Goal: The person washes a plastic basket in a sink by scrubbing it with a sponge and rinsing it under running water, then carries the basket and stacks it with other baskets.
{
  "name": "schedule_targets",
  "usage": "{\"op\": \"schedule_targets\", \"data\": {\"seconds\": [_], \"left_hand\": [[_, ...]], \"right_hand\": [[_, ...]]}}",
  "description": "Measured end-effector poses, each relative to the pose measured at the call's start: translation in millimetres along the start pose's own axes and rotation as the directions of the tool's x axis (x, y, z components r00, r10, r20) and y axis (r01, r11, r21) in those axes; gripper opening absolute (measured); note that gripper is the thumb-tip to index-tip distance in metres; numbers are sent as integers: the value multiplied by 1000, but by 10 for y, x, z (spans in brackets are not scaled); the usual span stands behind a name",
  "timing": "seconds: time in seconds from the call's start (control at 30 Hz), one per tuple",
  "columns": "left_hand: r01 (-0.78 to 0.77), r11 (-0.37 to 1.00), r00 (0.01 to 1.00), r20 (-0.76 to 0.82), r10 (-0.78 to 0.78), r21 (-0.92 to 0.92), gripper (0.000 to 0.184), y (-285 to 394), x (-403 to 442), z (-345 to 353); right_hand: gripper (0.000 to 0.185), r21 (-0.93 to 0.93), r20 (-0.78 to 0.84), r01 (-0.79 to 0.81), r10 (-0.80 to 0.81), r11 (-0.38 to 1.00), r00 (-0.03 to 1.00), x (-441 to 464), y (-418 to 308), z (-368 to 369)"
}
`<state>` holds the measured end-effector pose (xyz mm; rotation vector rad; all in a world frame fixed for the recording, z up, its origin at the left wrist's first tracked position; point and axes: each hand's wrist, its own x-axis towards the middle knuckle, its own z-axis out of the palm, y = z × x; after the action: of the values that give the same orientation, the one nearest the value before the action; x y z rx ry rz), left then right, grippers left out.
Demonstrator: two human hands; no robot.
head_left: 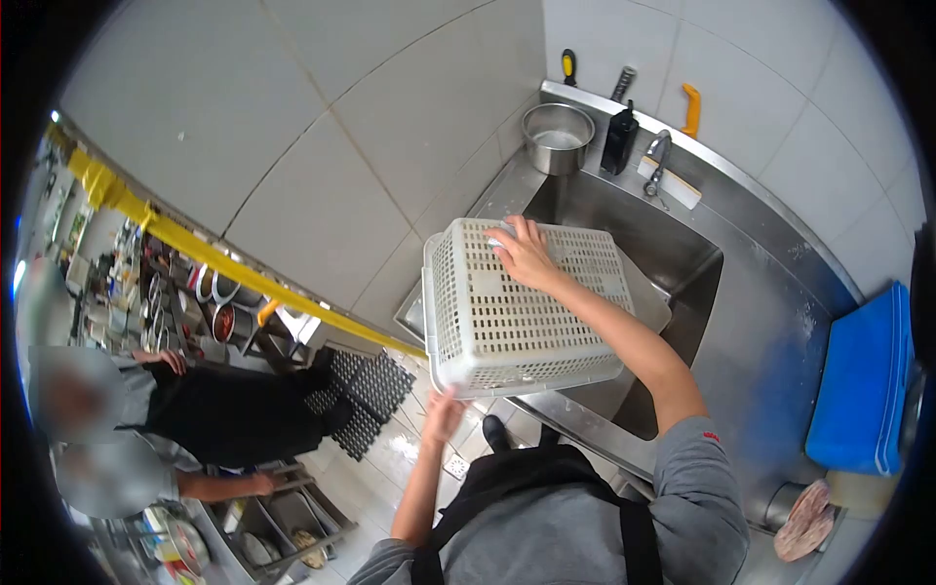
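A white perforated plastic basket (546, 317) is tilted, its slotted base turned up, over the near left part of the steel sink (673, 244). My left hand (444, 414) grips the basket's rim at its lower left corner; the fingertips are partly hidden and slightly blurred. Across the base reaches my right arm, and my right hand (524, 255) presses on it near the far edge, fingers bent. A small pale thing shows under those fingers, too covered to name. Beneath the basket, a flat grey sheet or board shows partly over the sink.
Behind the sink stand a steel pot (559, 136), a black bottle (619, 136), a faucet (658, 161) and a white-edged brush (673, 183). A blue bin (860, 380) is at the right. A yellow pipe (244, 273) runs along the left, where two people work beyond.
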<state>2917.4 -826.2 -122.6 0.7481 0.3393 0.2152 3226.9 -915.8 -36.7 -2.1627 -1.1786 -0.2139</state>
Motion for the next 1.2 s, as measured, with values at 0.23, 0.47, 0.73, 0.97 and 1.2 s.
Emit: {"op": "schedule_targets", "data": {"seconds": [0.23, 0.47, 0.73, 0.97, 1.2], "left_hand": [[257, 917, 966, -122, -230, 305, 55, 759, 938, -266], [239, 845, 855, -517, 50, 477, 47, 391, 1459, -319], [81, 892, 839, -514, 179, 444, 46, 274, 1506, -302], [12, 823, 824, -472, 314, 568, 46, 247, 1315, -200], [-88, 723, 771, -413, 485, 686, 46, 349, 1106, 57]], "right_hand": [[39, 122, 183, 144, -164, 982, 969, 24, -271, -117], [20, 258, 122, 586, -627, 768, 769, -465, -1030, -55], [19, 283, -57, 333, -331, 900, 942, 96, -739, 202], [18, 317, 16, 241, -259, 917, 966, -100, -911, -5], [14, 138, -203, 178, -148, 974, 968, 345, -1123, 35]]}}
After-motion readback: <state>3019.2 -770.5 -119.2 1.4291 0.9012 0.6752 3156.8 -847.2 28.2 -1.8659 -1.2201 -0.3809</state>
